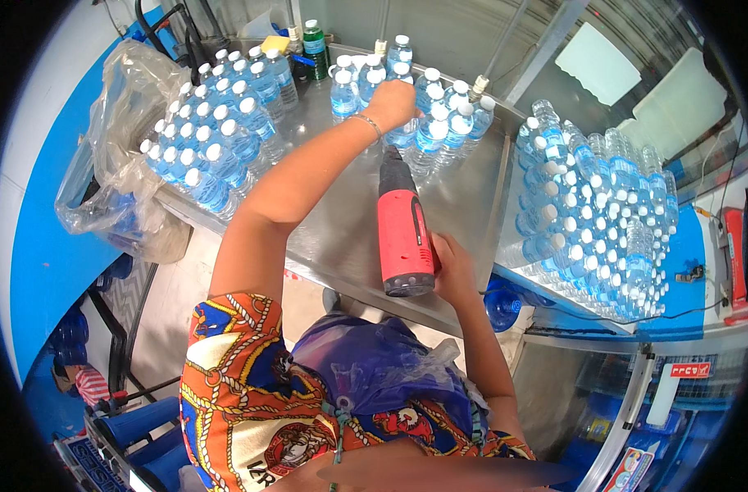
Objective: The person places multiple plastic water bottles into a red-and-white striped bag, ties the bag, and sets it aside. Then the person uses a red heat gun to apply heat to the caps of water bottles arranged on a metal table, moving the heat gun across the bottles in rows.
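Observation:
My right hand (455,269) grips a red and black heat gun (404,237) by its handle. Its dark nozzle points away from me, at the near side of a group of clear water bottles (431,142) with white caps and blue labels. My left hand (391,106) is closed over the top of one water bottle (404,134) in that group, just beyond the nozzle. The hand hides this bottle's cap. All these bottles stand upright on a stainless steel table (343,227).
Rows of capped bottles (238,132) fill the table's left side, beside a clear plastic bag (128,178). A large pile of bottles (595,215) lies at right. Behind stand a green bottle (314,52) and a yellow sponge (275,44). A black cord (644,320) runs at right.

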A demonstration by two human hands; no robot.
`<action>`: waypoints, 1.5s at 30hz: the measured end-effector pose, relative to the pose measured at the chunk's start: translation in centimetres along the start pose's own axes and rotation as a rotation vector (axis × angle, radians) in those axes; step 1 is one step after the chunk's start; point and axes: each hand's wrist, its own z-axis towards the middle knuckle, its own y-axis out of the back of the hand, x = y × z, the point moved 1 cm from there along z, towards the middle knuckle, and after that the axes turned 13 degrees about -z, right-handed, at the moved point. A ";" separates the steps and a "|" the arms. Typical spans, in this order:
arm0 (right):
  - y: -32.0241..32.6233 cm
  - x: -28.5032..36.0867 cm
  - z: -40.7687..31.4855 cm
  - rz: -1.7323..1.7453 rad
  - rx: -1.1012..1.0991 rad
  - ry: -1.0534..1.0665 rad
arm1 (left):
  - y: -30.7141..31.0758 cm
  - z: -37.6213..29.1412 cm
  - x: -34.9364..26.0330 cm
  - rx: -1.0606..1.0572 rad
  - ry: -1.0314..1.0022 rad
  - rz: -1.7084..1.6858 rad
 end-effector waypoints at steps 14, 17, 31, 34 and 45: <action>0.4 0.2 0.5 0.023 -0.072 -0.078 | 10.2 -9.9 19.7 -0.028 0.510 0.404; -0.3 0.9 1.4 -0.022 0.029 -0.010 | 10.3 -10.5 19.6 0.056 0.506 0.374; 2.3 1.4 -0.3 0.291 0.029 0.106 | 8.6 -8.2 6.6 0.364 -0.198 -0.178; 3.9 0.4 -3.0 0.262 0.039 0.006 | 6.6 -6.6 3.2 0.418 -0.250 -0.301; 6.5 -4.3 -9.4 0.182 -0.114 -0.223 | -1.3 1.6 -9.4 0.271 -0.251 -0.253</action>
